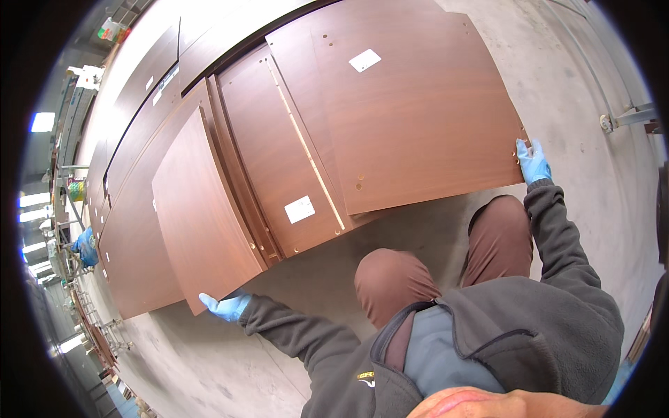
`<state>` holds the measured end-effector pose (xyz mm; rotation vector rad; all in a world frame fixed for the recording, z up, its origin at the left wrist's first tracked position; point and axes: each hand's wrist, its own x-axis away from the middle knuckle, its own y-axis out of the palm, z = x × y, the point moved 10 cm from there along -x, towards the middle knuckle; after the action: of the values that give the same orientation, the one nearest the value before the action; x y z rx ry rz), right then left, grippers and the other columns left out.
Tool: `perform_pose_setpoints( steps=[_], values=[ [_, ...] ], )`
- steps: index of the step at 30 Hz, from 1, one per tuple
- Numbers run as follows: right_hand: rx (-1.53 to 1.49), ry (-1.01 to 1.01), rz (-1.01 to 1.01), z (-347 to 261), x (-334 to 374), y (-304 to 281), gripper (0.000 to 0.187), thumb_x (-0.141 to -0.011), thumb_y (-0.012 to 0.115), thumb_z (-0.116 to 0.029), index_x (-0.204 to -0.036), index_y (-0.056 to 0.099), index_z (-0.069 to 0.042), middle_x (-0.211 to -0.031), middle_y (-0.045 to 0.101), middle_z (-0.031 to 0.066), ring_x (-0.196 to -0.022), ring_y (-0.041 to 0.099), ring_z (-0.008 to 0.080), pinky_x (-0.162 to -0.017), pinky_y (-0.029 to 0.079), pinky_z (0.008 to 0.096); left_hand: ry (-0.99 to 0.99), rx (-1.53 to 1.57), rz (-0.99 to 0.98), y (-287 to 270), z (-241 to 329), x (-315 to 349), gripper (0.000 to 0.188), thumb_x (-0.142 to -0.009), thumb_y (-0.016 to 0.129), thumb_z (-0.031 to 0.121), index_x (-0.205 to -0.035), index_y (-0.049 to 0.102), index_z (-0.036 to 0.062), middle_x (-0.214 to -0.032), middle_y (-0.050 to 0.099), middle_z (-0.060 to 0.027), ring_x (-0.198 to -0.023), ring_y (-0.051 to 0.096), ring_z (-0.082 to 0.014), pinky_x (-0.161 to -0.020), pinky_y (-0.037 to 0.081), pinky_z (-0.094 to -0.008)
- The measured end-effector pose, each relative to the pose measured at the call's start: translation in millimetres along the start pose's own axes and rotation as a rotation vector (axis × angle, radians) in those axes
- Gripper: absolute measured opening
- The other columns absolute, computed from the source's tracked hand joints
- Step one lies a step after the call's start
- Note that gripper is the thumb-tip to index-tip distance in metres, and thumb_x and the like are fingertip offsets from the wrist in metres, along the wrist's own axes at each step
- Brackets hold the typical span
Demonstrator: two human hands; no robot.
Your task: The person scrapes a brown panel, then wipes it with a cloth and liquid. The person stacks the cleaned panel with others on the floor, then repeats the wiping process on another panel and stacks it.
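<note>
Both of my hands wear light blue gloves. My left hand [226,306] is closed on the near edge of a narrow brown wood-grain panel [202,216], which is raised and tilted above the boards beneath it. Some of its fingers are hidden by the panel. My right hand [534,164] grips the right edge of a wide brown panel [425,118] near its front corner, beside small drilled holes. This wide panel carries a white label [364,60]. Between the two lies another brown board [261,132] with a long pale groove and a white label [300,209].
More brown panels [132,244] with labels extend to the left and far side. Grey concrete floor [585,209] surrounds the boards. A metal frame with a caster [606,124] stands at the right. Racks and a blue bag [86,247] are at the far left.
</note>
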<state>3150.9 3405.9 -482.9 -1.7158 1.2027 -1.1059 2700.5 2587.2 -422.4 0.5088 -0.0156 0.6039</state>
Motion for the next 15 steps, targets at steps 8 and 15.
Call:
perform_pose_setpoints(
  steps=[8,15],
  values=[
    [-0.468,-0.101,-0.045,20.5,-32.6,28.7,0.077,-0.1,0.067,-0.053,-0.15,0.051,0.004,-0.135,0.068,0.0235,-0.124,0.065,0.0271,-0.104,0.05,0.0364,-0.024,-0.1,0.046,-12.4,-17.7,-3.8,0.061,-0.107,0.056,0.044,-0.147,0.053,-0.0026,-0.143,0.06,-0.0134,-0.126,0.058,-0.0286,-0.11,0.044,-0.0424],
    [-0.489,-0.127,-0.014,0.7,-7.9,20.1,0.066,-0.103,0.066,-0.043,-0.146,0.053,0.007,-0.122,0.073,0.0182,-0.109,0.069,0.0216,-0.096,0.053,0.0343,-0.157,-0.206,-0.011,-29.3,-27.6,2.3,0.062,-0.104,0.064,0.041,-0.147,0.054,-0.0021,-0.141,0.062,-0.0155,-0.125,0.06,-0.0319,-0.108,0.047,-0.048]
  ],
)
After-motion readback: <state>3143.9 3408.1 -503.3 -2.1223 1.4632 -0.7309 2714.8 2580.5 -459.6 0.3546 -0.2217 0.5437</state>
